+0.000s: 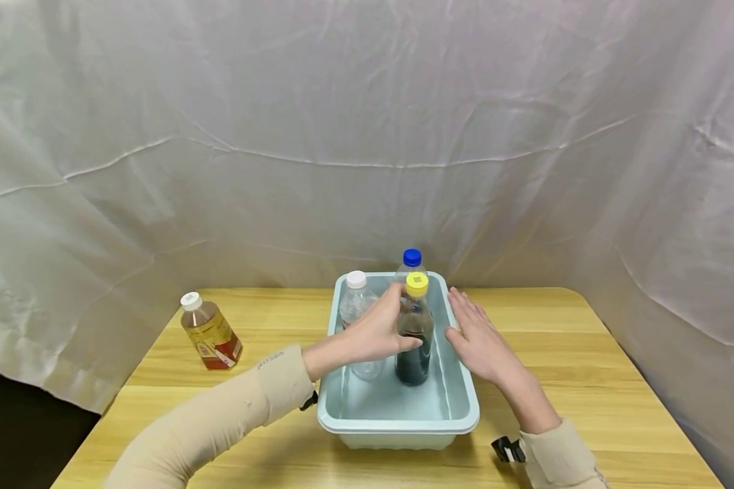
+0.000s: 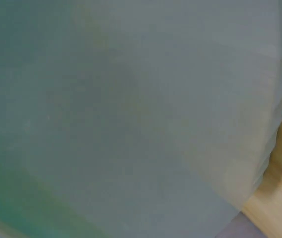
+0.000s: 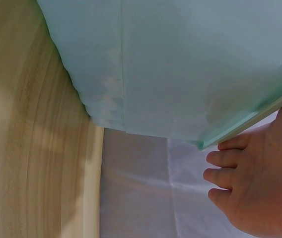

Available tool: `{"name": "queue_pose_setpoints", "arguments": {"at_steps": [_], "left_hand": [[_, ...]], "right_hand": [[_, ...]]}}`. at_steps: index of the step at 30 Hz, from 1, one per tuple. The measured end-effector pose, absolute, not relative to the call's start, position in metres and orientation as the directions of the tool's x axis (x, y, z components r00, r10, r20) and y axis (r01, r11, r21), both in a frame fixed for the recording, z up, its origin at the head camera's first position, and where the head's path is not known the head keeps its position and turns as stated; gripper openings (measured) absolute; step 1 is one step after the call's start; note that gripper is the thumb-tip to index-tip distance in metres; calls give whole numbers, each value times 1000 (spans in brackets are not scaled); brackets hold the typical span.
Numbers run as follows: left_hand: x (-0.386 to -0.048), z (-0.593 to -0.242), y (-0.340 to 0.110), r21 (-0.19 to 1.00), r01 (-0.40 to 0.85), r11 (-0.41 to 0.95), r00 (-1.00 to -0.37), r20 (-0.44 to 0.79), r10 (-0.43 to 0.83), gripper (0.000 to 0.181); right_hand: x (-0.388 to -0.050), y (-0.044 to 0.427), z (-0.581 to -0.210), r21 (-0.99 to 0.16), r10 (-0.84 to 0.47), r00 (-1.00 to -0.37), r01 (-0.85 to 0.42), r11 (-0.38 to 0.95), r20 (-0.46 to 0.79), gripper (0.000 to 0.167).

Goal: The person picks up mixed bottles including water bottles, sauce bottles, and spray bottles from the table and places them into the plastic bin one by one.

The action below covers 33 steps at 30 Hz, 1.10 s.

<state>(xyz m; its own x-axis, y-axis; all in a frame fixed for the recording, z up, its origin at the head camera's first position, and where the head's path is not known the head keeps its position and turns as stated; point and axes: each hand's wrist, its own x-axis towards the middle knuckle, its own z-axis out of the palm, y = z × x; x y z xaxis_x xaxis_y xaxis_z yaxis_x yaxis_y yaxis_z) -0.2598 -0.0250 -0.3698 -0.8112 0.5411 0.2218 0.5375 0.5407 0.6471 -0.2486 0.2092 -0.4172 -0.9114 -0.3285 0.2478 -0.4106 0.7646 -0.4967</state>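
My left hand reaches over the light blue plastic bin and holds a bottle of dark liquid with a yellow cap. Its thumb lies across the front of that bottle, and the other fingers are partly hidden behind it. The bottle stands upright inside the bin. Left of it, a clear bottle with a white cap is partly covered by the hand; behind it, a blue-capped bottle shows only its top. Along the bin's right rim rests my right hand, fingers extended; the right wrist view shows those fingers beside the rim.
A bottle of reddish-brown drink with a white cap and yellow-red label stands on the wooden table, left of the bin. A grey curtain hangs behind the table. The bin's wall fills most of the left wrist view.
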Motion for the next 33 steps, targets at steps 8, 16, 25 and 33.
{"name": "queue_pose_setpoints", "arguments": {"at_steps": [8,16,25,33], "left_hand": [[-252,-365,-32,714,508,482,-819,226,528,84],[-239,-358,-42,810,487,328,-813,283,508,82],[-224,-351,-57,787,582,204,-762,441,474,85],[-214,-344,-87,655,753,59,-647,722,246,89]], "right_hand": [[-249,209,-418,-502,-329,-910,-413,760,251,63],[-249,210,-418,-496,-333,-907,-419,761,256,63],[-248,213,-416,-491,-326,-909,-414,766,259,62],[-247,211,-414,-489,-329,-910,-414,768,253,63]]}}
